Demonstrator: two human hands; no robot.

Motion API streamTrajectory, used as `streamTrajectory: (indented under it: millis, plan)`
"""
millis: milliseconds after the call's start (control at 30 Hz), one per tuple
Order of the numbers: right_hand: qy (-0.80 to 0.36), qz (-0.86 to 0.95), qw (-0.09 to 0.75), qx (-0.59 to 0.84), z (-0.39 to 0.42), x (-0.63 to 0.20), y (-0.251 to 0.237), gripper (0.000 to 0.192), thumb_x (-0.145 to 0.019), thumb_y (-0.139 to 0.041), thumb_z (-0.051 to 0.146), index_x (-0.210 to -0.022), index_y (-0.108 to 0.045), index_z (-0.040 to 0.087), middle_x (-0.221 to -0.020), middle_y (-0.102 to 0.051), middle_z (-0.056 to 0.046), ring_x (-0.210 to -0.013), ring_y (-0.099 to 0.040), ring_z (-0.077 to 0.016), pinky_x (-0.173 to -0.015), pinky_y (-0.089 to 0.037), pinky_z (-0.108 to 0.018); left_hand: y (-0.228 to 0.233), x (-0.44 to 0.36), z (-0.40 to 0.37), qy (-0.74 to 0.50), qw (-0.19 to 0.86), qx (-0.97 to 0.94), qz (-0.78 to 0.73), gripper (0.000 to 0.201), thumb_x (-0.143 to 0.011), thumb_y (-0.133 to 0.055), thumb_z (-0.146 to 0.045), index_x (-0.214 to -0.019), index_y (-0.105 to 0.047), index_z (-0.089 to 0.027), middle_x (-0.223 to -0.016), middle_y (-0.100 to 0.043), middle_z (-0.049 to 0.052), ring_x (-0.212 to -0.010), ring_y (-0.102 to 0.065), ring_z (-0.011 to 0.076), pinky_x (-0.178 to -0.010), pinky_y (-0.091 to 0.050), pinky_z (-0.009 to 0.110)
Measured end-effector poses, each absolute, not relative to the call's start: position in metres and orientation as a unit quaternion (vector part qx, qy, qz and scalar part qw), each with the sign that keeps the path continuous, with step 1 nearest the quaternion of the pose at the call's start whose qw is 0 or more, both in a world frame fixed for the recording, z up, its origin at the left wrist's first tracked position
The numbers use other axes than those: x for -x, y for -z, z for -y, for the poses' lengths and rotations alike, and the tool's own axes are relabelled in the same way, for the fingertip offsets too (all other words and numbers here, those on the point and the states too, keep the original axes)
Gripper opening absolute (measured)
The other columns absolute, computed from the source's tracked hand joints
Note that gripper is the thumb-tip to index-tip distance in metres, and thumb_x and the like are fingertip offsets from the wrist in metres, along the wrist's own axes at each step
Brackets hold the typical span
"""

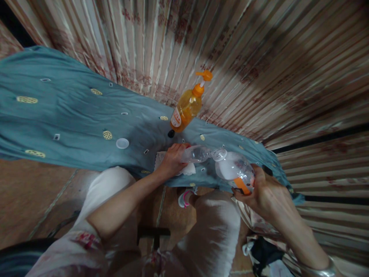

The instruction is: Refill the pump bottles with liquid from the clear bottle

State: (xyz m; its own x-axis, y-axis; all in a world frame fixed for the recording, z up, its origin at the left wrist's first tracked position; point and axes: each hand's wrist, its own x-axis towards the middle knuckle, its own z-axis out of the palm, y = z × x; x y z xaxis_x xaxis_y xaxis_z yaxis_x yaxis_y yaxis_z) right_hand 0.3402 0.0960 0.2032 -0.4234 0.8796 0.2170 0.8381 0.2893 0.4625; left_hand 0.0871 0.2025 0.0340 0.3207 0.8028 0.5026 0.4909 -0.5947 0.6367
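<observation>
My left hand (174, 161) is wrapped round a small clear plastic bottle (197, 154), which lies nearly level with its neck pointing right. My right hand (261, 188) grips a larger clear plastic bottle (235, 169) with an orange label, tilted so that its mouth faces left. The two mouths meet or overlap; whether they touch I cannot tell. Partly under my left hand is a white lace-edged cloth (188, 169). Beyond the hands stands a pump bottle (186, 109) of amber liquid with an orange pump top. A small black cap (171, 133) sits beside its base.
A round white lid (122, 143) lies to the left on the blue-green tablecloth (77, 115). Pleated curtains (259, 77) hang close behind the table. Below the front edge are my knees, a tiled floor (34, 188) and a dark bundle (265, 252) at lower right.
</observation>
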Motion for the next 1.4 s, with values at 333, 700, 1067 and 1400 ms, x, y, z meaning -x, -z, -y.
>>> streamTrajectory:
  millis: [333,700,1067,1400]
  plan:
    - [-0.255,-0.803,0.033,-0.537,-0.0965,-0.3402,-0.2041,0.050,-0.083,-0.054,0.045,-0.115,-0.052,0.007,-0.069,-0.065,-0.009,-0.059,-0.066,-0.0257,-0.054,-0.050,-0.032,-0.0328,-0.0889,-0.2033,-0.425,0.190,-0.784,-0.410,0.056,-0.070,-0.070,-0.010,-0.123,-0.052,-0.015,-0.119,-0.067,0.012,-0.110,-0.065,0.0292,-0.094,-0.054,0.046]
    - [-0.250,-0.799,0.041,-0.545,-0.0957,-0.3415,-0.2022,0.050,-0.082,-0.055,0.044,-0.116,-0.052,0.008,-0.070,-0.065,-0.008,-0.060,-0.065,-0.0252,-0.054,-0.050,-0.032,-0.0334,-0.0887,-0.2036,-0.424,0.190,-0.783,-0.413,0.054,-0.071,-0.070,-0.011,-0.123,-0.053,-0.017,-0.117,-0.067,0.010,-0.110,-0.065,0.0283,-0.093,-0.055,0.046]
    - [-0.244,-0.792,0.043,-0.558,-0.0958,-0.3399,-0.2030,0.048,-0.081,-0.055,0.043,-0.115,-0.051,0.010,-0.072,-0.066,-0.010,-0.060,-0.065,-0.0263,-0.053,-0.048,-0.033,-0.0357,-0.0880,-0.2017,-0.413,0.197,-0.783,-0.421,0.058,-0.070,-0.072,-0.009,-0.124,-0.052,-0.016,-0.119,-0.066,0.011,-0.113,-0.064,0.0280,-0.097,-0.053,0.044]
    - [-0.260,-0.797,0.048,-0.543,-0.0952,-0.3409,-0.2028,0.051,-0.082,-0.056,0.045,-0.117,-0.052,0.008,-0.070,-0.066,-0.009,-0.060,-0.066,-0.0254,-0.054,-0.050,-0.032,-0.0368,-0.0888,-0.2021,-0.416,0.199,-0.787,-0.411,0.057,-0.070,-0.072,-0.010,-0.123,-0.051,-0.014,-0.119,-0.067,0.013,-0.110,-0.064,0.0307,-0.095,-0.054,0.048]
